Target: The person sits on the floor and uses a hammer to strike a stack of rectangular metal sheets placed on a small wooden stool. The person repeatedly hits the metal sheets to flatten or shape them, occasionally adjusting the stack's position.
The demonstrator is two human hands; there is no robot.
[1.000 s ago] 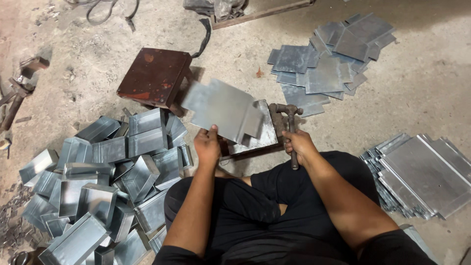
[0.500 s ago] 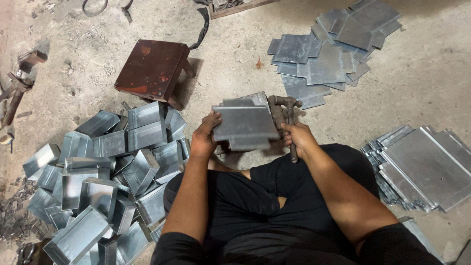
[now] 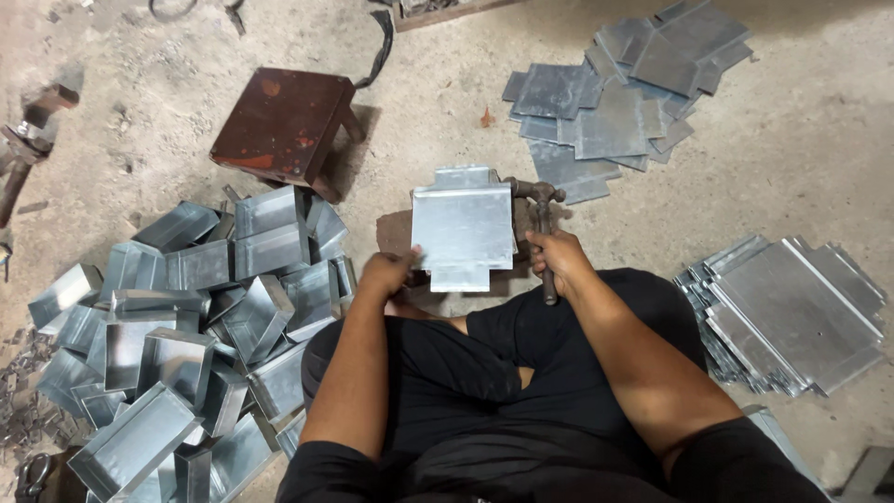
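A flat, cross-shaped sheet of grey metal (image 3: 463, 226) lies in front of my knees on a dark block. My left hand (image 3: 389, 273) grips its lower left edge. My right hand (image 3: 556, 256) is closed around the handle of a rusty hammer (image 3: 541, 210), whose head rests just right of the sheet. I sit on the concrete floor in dark clothes.
A heap of folded metal trays (image 3: 186, 326) is at my left. A rusty low stool (image 3: 279, 123) stands beyond it. Stacks of flat cut sheets lie at the far right (image 3: 615, 93) and at the near right (image 3: 792, 312). Tools lie at the left edge (image 3: 23, 149).
The sheet, held tilted in the air a second ago, has been turned and laid flat on the block. My left hand moved to its lower left edge. The hammer hand stayed.
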